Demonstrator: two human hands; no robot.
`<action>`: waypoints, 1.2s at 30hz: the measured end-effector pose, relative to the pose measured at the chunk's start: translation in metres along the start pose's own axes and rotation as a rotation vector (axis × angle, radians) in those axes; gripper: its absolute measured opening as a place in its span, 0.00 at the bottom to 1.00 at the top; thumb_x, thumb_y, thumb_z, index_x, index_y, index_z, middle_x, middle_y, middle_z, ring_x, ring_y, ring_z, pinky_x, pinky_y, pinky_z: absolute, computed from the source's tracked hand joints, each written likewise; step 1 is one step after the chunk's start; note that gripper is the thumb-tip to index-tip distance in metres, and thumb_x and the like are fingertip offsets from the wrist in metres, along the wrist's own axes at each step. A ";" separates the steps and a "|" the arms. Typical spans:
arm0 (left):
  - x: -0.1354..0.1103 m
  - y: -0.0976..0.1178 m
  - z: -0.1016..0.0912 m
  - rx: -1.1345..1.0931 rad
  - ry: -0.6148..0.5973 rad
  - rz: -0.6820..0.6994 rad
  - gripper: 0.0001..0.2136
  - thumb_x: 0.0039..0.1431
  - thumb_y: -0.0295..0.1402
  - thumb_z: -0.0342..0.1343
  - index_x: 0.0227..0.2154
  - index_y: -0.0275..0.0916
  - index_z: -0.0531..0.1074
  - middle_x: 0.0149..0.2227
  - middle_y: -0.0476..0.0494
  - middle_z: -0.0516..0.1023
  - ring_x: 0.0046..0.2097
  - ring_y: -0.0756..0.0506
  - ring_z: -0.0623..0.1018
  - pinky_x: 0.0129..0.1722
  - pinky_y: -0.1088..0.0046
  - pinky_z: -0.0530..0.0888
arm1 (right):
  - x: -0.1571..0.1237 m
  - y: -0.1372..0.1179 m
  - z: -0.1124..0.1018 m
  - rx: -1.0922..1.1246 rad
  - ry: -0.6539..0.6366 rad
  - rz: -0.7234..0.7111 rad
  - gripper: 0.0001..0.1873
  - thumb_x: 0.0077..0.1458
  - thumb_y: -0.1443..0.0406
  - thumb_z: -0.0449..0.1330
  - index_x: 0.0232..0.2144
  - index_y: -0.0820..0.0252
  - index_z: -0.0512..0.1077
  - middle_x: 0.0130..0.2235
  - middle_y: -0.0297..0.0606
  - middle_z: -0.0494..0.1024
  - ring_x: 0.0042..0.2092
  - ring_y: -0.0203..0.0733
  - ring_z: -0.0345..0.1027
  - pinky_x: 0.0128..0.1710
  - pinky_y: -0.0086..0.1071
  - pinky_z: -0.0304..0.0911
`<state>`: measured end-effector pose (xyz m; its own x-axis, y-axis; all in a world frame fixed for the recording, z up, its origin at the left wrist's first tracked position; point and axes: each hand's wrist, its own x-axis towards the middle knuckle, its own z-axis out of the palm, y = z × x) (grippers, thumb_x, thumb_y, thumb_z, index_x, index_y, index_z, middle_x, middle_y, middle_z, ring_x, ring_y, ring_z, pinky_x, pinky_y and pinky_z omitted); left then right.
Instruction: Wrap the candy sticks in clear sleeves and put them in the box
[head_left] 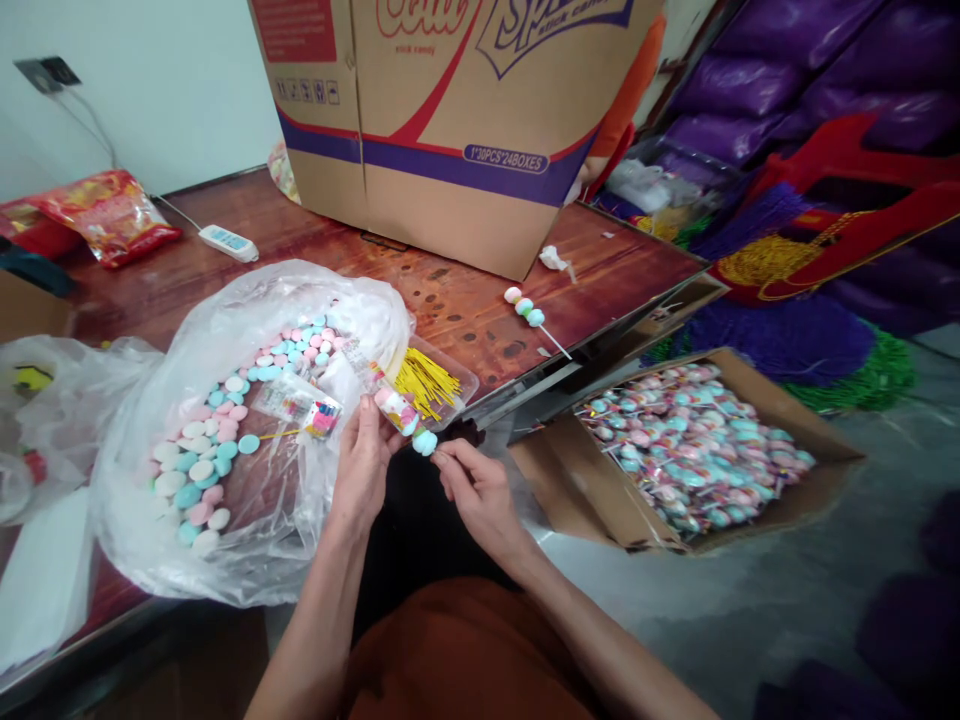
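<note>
A marshmallow-like candy stick [424, 442] in pink, white and blue is held between my hands, partly inside a clear printed wrapper [377, 384]. My left hand [363, 458] grips the wrapped part, thumb on top. At the blue end, my right hand [474, 488] pinches what seems to be the stick; the fingers mostly hide it. Left of my hands, a large clear plastic bag [161, 400] lies spread open with loose pastel candies [201, 470] in it. Small printed wrappers [322, 418] lie among them. Close behind my hands, yellow sticks [426, 380] fill a clear tray [466, 388].
A big printed carton [450, 170] stands at the table's back, partly hiding a person in an orange sleeve [634, 85]. One unwrapped candy stick [529, 309] lies near the right edge. An open cardboard box [832, 468] of wrapped candies sits to the right, below table level.
</note>
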<state>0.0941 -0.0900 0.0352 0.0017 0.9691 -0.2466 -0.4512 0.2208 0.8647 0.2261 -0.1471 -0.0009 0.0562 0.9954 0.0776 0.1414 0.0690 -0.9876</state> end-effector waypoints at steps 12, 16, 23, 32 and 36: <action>0.001 -0.014 0.012 -0.222 -0.003 0.009 0.16 0.52 0.47 0.67 0.33 0.38 0.77 0.33 0.45 0.82 0.43 0.43 0.83 0.46 0.68 0.76 | 0.005 -0.013 -0.001 0.256 -0.124 0.219 0.15 0.62 0.56 0.55 0.28 0.59 0.69 0.17 0.24 0.60 0.19 0.30 0.49 0.21 0.27 0.47; -0.002 -0.019 0.013 -0.160 -0.025 0.022 0.15 0.55 0.45 0.66 0.34 0.37 0.77 0.32 0.45 0.81 0.44 0.44 0.82 0.48 0.68 0.75 | 0.008 -0.012 0.005 0.186 -0.051 0.154 0.14 0.62 0.57 0.55 0.27 0.58 0.68 0.18 0.25 0.62 0.21 0.31 0.53 0.23 0.27 0.51; -0.006 -0.020 0.016 -0.119 -0.047 -0.026 0.11 0.56 0.41 0.65 0.33 0.39 0.78 0.32 0.46 0.81 0.43 0.44 0.82 0.48 0.68 0.74 | 0.005 -0.011 0.016 0.119 -0.006 0.065 0.15 0.65 0.59 0.53 0.27 0.57 0.65 0.21 0.26 0.62 0.23 0.32 0.54 0.25 0.27 0.53; -0.017 -0.015 0.005 -0.029 -0.121 -0.142 0.23 0.57 0.54 0.60 0.41 0.37 0.79 0.43 0.36 0.83 0.49 0.38 0.81 0.46 0.64 0.77 | 0.015 -0.014 0.020 0.185 0.041 0.023 0.14 0.64 0.59 0.54 0.27 0.58 0.66 0.22 0.26 0.61 0.23 0.32 0.54 0.25 0.27 0.54; -0.009 0.002 -0.002 -0.047 -0.044 -0.010 0.24 0.56 0.54 0.60 0.43 0.39 0.77 0.48 0.37 0.82 0.50 0.40 0.81 0.48 0.65 0.77 | 0.012 -0.015 0.015 0.090 0.029 0.015 0.13 0.65 0.59 0.54 0.29 0.58 0.67 0.21 0.26 0.62 0.23 0.32 0.56 0.25 0.27 0.54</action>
<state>0.0914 -0.0984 0.0387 0.0453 0.9709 -0.2350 -0.4920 0.2264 0.8406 0.2101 -0.1349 0.0132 0.0862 0.9941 0.0652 0.0505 0.0610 -0.9969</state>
